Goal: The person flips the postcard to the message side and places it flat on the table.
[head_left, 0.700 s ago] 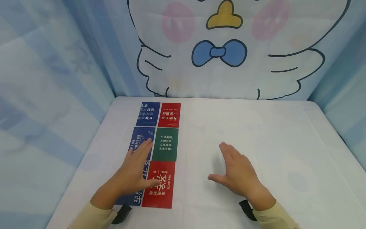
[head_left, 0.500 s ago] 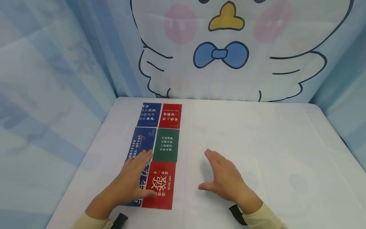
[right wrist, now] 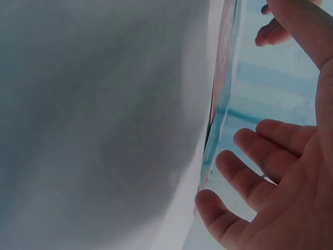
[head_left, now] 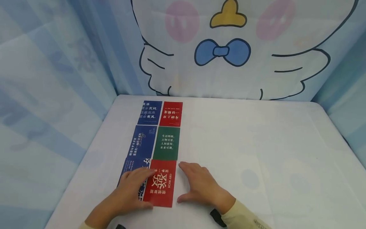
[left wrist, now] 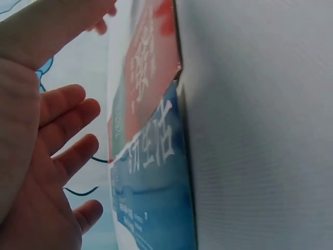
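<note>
In the head view, printed cards lie flat in two side-by-side columns. Nearest to me are a red card (head_left: 166, 194) with large white characters and a blue card (head_left: 130, 165) beside it. My left hand (head_left: 127, 194) hovers over these two, fingers spread and relaxed, covering part of the blue one. Just off the red card's right edge is my right hand (head_left: 200, 186), its thumb and fingers apart with nothing between them. The left wrist view shows the blue card's edge (left wrist: 179, 172) close beside loose fingers (left wrist: 73, 114). Relaxed fingers (right wrist: 250, 177) also appear in the right wrist view.
Farther up the columns lie a green card (head_left: 167, 136), a second blue card (head_left: 147, 136), a small red card (head_left: 171, 114) and another blue card (head_left: 150, 113). The white table (head_left: 257, 143) ends at a back curtain (head_left: 220, 82) with a cartoon print.
My right hand has moved left and toward me, up to the red card's edge. My left hand has come back toward me, uncovering the middle blue card. The cards stay in place.
</note>
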`<state>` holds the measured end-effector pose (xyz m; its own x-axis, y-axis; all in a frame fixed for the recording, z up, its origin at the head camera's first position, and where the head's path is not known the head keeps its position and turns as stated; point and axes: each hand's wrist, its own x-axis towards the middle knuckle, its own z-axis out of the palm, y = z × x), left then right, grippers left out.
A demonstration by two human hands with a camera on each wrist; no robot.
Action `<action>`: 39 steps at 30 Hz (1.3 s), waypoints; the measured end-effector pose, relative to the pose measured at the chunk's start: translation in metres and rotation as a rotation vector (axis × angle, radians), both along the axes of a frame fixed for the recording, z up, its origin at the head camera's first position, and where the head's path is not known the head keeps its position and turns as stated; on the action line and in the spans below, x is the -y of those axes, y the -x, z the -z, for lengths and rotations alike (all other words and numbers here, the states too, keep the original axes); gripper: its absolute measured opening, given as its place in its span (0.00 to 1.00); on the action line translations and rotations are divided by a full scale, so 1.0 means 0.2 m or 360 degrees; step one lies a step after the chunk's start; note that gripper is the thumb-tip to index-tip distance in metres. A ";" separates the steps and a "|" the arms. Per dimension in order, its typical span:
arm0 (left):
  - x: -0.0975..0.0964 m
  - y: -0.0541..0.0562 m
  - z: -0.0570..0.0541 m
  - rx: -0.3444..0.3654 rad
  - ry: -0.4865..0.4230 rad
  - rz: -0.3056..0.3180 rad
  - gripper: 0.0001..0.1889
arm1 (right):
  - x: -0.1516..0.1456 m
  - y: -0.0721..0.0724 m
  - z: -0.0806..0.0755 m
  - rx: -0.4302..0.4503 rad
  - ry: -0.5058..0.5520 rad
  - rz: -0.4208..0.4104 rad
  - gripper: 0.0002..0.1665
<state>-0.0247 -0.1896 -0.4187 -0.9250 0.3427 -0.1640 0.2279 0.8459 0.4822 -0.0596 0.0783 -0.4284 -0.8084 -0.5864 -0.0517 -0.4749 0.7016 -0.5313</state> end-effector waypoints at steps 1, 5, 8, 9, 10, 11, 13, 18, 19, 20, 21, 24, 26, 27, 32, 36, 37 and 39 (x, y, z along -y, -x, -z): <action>0.00 0.00 0.01 0.0007 -0.0001 -0.0001 0.52 | 0.02 0.00 0.00 0.0014 -0.0021 -0.0012 0.59; 0.01 0.00 0.03 0.0034 0.0003 0.0001 0.50 | 0.08 0.00 0.00 0.0095 -0.0090 -0.0071 0.60; 0.02 -0.01 0.05 0.0060 0.0008 0.0011 0.48 | 0.10 0.00 0.01 0.0141 -0.0135 -0.0106 0.61; 0.02 -0.01 0.06 0.0067 0.0013 0.0013 0.47 | 0.11 -0.01 0.01 0.0151 -0.0153 -0.0113 0.61; 0.02 -0.01 0.07 0.0074 0.0017 0.0015 0.47 | 0.12 -0.01 0.01 0.0152 -0.0170 -0.0120 0.60; 0.02 -0.01 0.07 0.0078 0.0025 0.0013 0.46 | 0.12 -0.01 0.01 0.0147 -0.0187 -0.0125 0.60; 0.01 -0.01 0.07 0.0084 0.0035 0.0008 0.45 | 0.13 -0.02 0.01 0.0131 -0.0230 -0.0138 0.60; 0.02 -0.01 0.05 0.0108 0.0006 0.0015 0.41 | 0.15 -0.03 0.01 0.0081 -0.0334 -0.0160 0.59; 0.02 -0.01 0.04 0.0113 -0.0003 0.0022 0.40 | 0.15 -0.03 0.00 0.0072 -0.0345 -0.0164 0.59; 0.02 -0.01 0.03 0.0117 -0.0016 0.0031 0.39 | 0.15 -0.03 0.00 0.0065 -0.0350 -0.0166 0.58; 0.03 -0.01 0.03 0.0128 -0.0026 0.0035 0.38 | 0.15 -0.03 0.00 0.0057 -0.0348 -0.0170 0.58; 0.04 -0.01 0.03 0.0133 -0.0049 0.0066 0.36 | 0.15 -0.03 0.00 0.0045 -0.0322 -0.0183 0.54; 0.05 -0.01 0.03 0.0143 -0.0061 0.0074 0.37 | 0.14 -0.03 0.00 0.0050 -0.0290 -0.0190 0.52; 0.05 0.00 0.03 0.0147 -0.0059 0.0075 0.37 | 0.14 -0.03 0.00 0.0056 -0.0276 -0.0195 0.50; 0.05 0.00 0.03 0.0172 -0.0052 0.0042 0.37 | 0.13 -0.02 -0.01 0.0124 -0.0220 -0.0201 0.48; 0.05 0.00 0.02 0.0179 -0.0064 -0.0047 0.33 | 0.13 -0.01 0.00 0.0145 -0.0218 -0.0205 0.49; 0.04 0.00 0.02 0.0175 -0.0068 -0.0068 0.32 | 0.13 -0.01 0.00 0.0143 -0.0222 -0.0205 0.48; 0.04 0.01 0.02 0.0159 -0.0080 -0.0100 0.31 | 0.13 -0.01 0.00 0.0124 -0.0230 -0.0203 0.46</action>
